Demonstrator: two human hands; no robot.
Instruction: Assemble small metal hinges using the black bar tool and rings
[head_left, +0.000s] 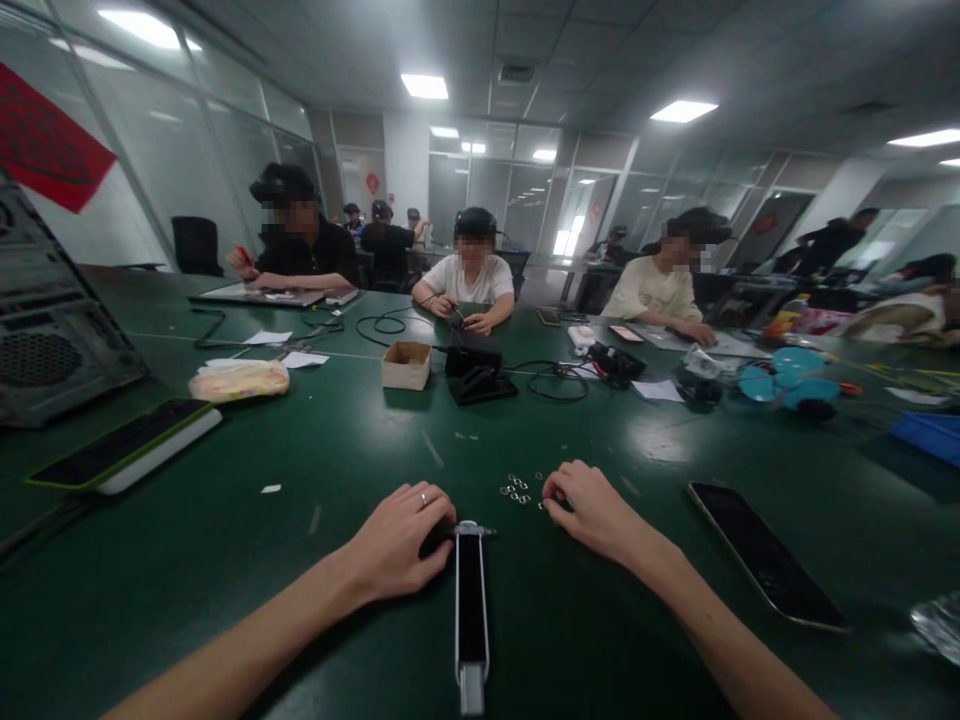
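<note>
left hand: the left hand (409, 540) rests on the green counter (360, 660), a metal band (422, 498) on one finger.
left grip: fingers and thumb curl round a dark piece (435, 538), partly hidden by the hand.
thin metal rod (487, 531): sticks out to the right of the left grip, across the far end of the long device.
long device (472, 590): lies lengthwise in front of the person, between the two forearms, black on top with white edges and a pale near end.
right hand: the right hand (589, 510) is lowered to the counter, just beside the small rings.
right grip: thumb and forefinger are drawn close together; a tiny bright bit shows at their tips, but it is too small to tell whether it is held.
small rings (516, 490): a loose cluster of metal ones lies on the counter between the hands, beyond the long device, with one lying nearer the right fingertips.
phone (765, 555): lies flat, screen up, to the right of the right forearm.
open box (406, 366): stands farther off, beside a black apparatus (475, 360).
white scrap (271, 489): lies left of the left hand.
facing person (472, 280): in a white top, both hands near the black apparatus.
blue fan blades (791, 380): far right on the counter.
</note>
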